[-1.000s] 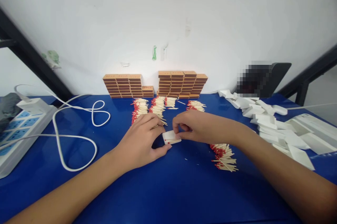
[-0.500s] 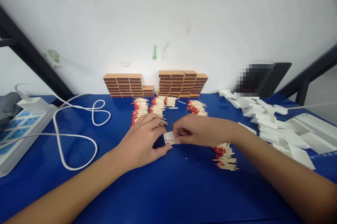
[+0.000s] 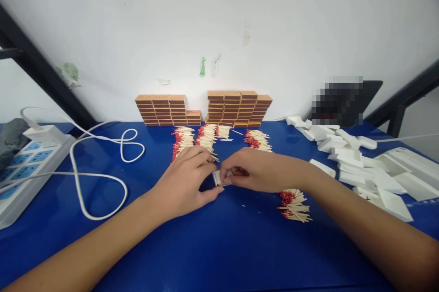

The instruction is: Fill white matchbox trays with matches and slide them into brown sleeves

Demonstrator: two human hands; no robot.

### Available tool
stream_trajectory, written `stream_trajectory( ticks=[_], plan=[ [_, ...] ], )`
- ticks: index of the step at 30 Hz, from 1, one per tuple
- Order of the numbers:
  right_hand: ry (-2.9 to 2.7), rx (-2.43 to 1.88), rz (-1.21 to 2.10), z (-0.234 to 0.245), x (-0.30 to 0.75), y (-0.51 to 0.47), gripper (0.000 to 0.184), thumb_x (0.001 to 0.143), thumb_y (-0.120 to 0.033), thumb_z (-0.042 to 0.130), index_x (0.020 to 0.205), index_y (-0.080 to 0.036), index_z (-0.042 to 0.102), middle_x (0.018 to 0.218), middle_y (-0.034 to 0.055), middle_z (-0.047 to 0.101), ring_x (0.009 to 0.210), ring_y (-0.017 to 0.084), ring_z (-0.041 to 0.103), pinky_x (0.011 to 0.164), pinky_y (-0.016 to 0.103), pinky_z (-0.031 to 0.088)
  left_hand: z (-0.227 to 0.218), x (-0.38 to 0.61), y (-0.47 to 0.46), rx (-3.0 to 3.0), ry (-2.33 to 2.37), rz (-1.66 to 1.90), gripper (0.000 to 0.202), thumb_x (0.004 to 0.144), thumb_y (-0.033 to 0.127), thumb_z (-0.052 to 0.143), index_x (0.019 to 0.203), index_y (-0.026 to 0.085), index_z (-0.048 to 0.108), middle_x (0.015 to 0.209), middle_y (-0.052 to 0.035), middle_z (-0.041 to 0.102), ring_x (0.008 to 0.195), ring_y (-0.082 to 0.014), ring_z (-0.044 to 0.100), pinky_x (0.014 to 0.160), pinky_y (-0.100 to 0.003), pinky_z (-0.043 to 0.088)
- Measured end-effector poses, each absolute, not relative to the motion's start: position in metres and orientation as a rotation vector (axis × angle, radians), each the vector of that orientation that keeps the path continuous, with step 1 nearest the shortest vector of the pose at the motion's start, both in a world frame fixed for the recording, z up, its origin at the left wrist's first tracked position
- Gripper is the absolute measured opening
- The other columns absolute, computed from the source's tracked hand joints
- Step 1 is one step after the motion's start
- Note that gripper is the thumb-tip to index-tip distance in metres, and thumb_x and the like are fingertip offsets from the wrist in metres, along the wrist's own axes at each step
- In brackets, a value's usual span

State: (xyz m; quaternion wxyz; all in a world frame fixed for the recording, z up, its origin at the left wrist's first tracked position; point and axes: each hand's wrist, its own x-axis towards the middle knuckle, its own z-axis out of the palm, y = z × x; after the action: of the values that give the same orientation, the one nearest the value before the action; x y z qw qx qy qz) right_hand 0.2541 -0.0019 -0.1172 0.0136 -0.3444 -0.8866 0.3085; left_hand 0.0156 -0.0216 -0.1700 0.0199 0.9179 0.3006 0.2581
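The blue surface carries stacked matchboxes along its back, heaps of red-tipped matches, white matchbox trays piled at right, and a power strip and white cable at left.

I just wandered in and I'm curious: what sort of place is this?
Probably a simple tabletop workspace for hand work with matches: matchboxes stand stacked at the back of a blue table, with loose red-tipped matches in piles and white trays heaped on the right.

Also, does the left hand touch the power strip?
No, the left hand is at the white tray, and the cable lies between this hand and the power strip.
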Motion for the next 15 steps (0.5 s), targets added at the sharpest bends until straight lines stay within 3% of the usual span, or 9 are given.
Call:
stream_trajectory(
  ticks=[5,8,11,15],
  plan=[
    [-2.704,-1.142,0.918,-0.113,0.259,0.006,0.016,0.095,-0.024,0.061,0.097,-0.022,0.077,0.072,-0.0026,0.064,0.063,0.013,0.052,0.063,0.028,0.038,-0.171,0.016,-0.022,2.854,0.939,0.793,0.024,0.094,0.036,0.077,0.111,0.019,0.075,0.114,-0.0087,0.074,0.12,-0.0304,0.064,0.106,-0.051,0.055],
    [-2.471,-1.373,0.544,-0.121,0.267,0.027,0.02,0.098,-0.032,0.061,0.091,-0.02,0.076,0.069,-0.0017,0.063,0.063,0.014,0.052,0.062,0.029,0.035,-0.172,0.017,-0.023,2.863,0.928,0.806,0.024,0.094,0.037,0.077,0.108,0.017,0.076,0.113,-0.0098,0.074,0.119,-0.031,0.064,0.105,-0.051,0.055],
    [-2.26,-1.649,0.129,-0.136,0.277,0.056,0.017,0.097,-0.026,0.061,0.091,-0.019,0.076,0.077,0.0024,0.071,0.07,0.016,0.06,0.064,0.029,0.037,-0.173,0.018,-0.025,2.857,0.903,0.827,0.024,0.094,0.037,0.077,0.106,0.016,0.075,0.111,-0.0098,0.074,0.118,-0.0302,0.064,0.104,-0.049,0.056],
    [-2.311,-1.776,-0.077,-0.154,0.282,0.083,0.014,0.095,-0.024,0.065,0.093,-0.018,0.077,0.088,0.0062,0.078,0.079,0.02,0.066,0.068,0.031,0.042,-0.174,0.019,-0.026,2.853,0.868,0.849,0.024,0.094,0.037,0.078,0.104,0.015,0.075,0.111,-0.0101,0.074,0.117,-0.0303,0.064,0.104,-0.05,0.056]
  ],
)
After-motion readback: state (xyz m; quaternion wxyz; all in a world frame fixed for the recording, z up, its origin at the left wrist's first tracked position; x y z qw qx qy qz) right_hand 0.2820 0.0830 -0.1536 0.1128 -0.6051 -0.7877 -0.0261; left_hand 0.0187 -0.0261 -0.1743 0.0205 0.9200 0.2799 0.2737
